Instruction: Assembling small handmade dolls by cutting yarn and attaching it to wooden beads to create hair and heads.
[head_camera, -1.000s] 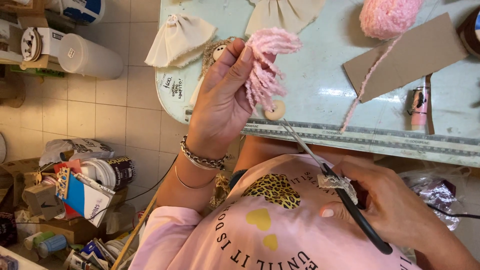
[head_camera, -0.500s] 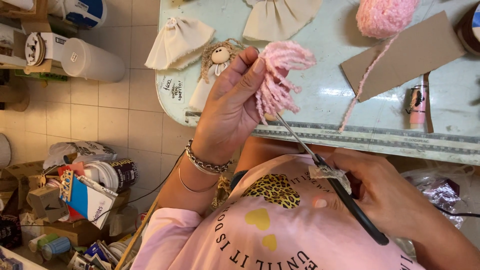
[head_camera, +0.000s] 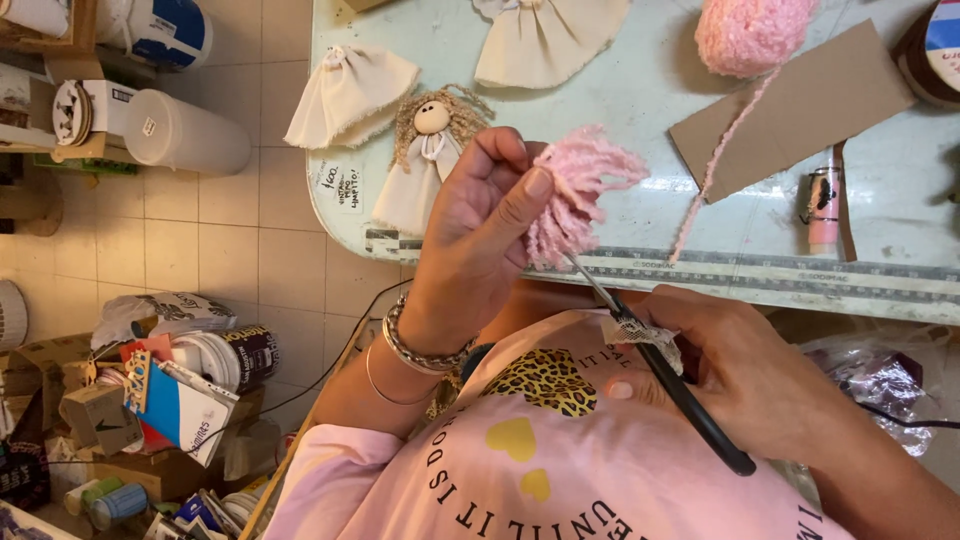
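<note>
Trimming step: my left hand (head_camera: 480, 250) pinches the pink yarn tassel (head_camera: 580, 195); my right hand (head_camera: 750, 375) grips scissors (head_camera: 660, 365) beneath, needing careful snips.

2 hands (head_camera: 480, 235), 1 doll (head_camera: 425, 160), perhaps 2 cream dresses (head_camera: 350, 95).

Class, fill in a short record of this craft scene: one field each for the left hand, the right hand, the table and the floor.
Left hand: left hand pinches a pink yarn tuft in a fingertip grip.
Right hand: right hand holds black-handled scissors, blades at the tuft's base.
Table: pale green table bears a cloth doll, pink yarn ball, cardboard piece.
Floor: tiles, a white cylinder, assorted boxes.
</note>
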